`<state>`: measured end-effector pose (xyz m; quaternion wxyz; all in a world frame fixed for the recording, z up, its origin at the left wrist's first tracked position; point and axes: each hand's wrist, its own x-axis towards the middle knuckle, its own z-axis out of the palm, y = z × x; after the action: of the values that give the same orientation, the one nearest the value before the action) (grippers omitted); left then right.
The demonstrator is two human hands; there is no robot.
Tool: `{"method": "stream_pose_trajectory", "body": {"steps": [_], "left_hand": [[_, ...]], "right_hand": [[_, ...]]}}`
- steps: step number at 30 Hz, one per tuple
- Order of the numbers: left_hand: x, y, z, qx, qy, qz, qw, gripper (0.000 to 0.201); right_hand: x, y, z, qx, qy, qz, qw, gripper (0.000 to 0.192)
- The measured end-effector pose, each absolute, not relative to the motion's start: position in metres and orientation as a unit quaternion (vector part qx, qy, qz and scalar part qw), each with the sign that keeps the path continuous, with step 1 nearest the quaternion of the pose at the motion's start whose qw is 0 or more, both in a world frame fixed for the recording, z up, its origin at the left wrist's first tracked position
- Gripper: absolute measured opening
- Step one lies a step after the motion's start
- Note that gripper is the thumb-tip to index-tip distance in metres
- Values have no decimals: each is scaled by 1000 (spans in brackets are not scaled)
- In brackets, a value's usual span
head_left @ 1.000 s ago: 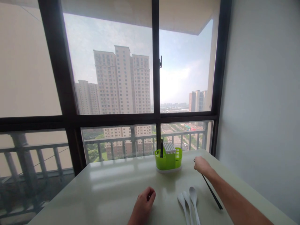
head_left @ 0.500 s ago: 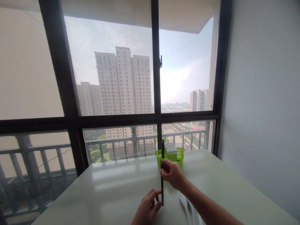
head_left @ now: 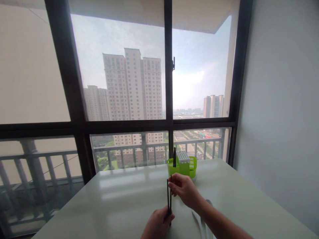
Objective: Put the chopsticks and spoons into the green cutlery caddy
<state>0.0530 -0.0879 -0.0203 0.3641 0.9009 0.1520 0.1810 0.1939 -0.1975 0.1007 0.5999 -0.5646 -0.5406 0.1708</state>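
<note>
The person holds a pair of black chopsticks point(head_left: 168, 199) upright over the tabletop point(head_left: 119, 202), close to the body and well in front of the green holder point(head_left: 183, 167). The right hand point(head_left: 184, 191) pinches the sticks near their upper part, fingers closed round them, while the left hand point(head_left: 157, 225) is curled about their lower ends, so both hands are clamped on the same pair, one above the other and a little apart. The sticks stand almost vertical, long axis running up and down, upper tips toward the window point(head_left: 124, 83) and lower ends down near the tabletop; the two shafts lie just beside each other, slightly apart at the top. To do this well, a fair judgement is that the ends should be squared against the left hand's fingers so both sticks come level, with the right hand's grip kept light enough to let them slide (a tight pinch would likely hold them uneven). More dark chopsticks already stand upright in the holder, beside its white insert point(head_left: 183, 156). White spoons point(head_left: 200, 220) lie flat on the tabletop under the right forearm, partly hidden.
</note>
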Motion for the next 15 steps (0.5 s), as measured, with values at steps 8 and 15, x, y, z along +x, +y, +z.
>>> {"method": "stream_pose_trajectory", "body": {"steps": [8,15], "left_hand": [[50,-92,-18,910,157,172,343,14],[51,-94,-17,905,167,167,355,6]], "right_hand": [[185,-202,105,-572,-560,155,580,22],[182,-201,104,-574,-528,166,604,25]]}}
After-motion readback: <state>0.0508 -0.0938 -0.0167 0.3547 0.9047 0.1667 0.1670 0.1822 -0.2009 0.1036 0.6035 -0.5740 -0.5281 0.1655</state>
